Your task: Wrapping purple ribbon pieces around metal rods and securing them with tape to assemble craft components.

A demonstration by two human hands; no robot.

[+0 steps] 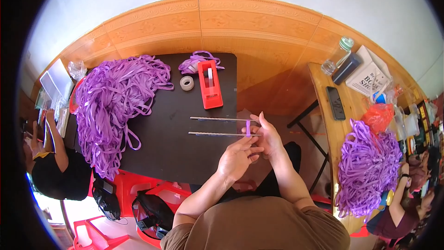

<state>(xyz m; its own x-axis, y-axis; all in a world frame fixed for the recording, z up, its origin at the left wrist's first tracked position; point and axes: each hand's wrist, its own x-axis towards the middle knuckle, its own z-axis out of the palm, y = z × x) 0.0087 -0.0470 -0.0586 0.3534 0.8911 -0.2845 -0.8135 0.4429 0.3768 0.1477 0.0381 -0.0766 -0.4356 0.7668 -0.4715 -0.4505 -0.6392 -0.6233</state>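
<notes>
Two thin metal rods (217, 134) lie parallel, reaching past the right edge of the dark table. A short band of purple ribbon (248, 128) spans both rods close to their right ends. At the band's lower end my left hand (237, 159) has its fingers bent and closed on the ribbon, with the fingertips partly hidden. My right hand (271, 138) is just right of the band, thumb raised and apart from its fingers, which reach behind the rods. Left of my hands a large heap of purple ribbon (118, 97) covers much of the table (173, 143).
Beyond the rods stand a red tape dispenser (212, 98), a tape roll (187, 83) and a small ribbon bundle (188, 65). The wooden table (323, 99) at right holds a phone (335, 103), bottles and another ribbon heap (367, 171). People sit on both sides; red stools (95, 236) stand lower left.
</notes>
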